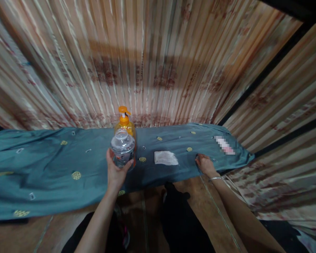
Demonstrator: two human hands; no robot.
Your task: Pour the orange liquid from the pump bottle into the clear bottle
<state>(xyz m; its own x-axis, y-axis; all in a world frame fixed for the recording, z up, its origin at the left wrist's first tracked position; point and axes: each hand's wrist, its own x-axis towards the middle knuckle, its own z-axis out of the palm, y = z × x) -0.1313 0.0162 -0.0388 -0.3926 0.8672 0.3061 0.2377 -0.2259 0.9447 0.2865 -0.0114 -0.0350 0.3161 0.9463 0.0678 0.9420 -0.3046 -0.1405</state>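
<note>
My left hand [118,167] is wrapped around a clear, wide plastic bottle [122,144] with its mouth uncovered at the top. Right behind that bottle is a pump bottle [124,121] with an orange pump head, partly hidden by it. On the teal cover to the right lies a small white folded cloth [165,158] with a frayed right edge. My right hand [205,164], wearing a bracelet, is closed near the front edge of the cover. Something dark shows at its fingertips, too small to make out.
A teal patterned cover [50,165] is spread over a long narrow surface. A pixelated white and pink item [225,145] lies at its right end. Printed curtains [160,70] hang behind and to the right. Dark metal bars [263,77] run along the right side.
</note>
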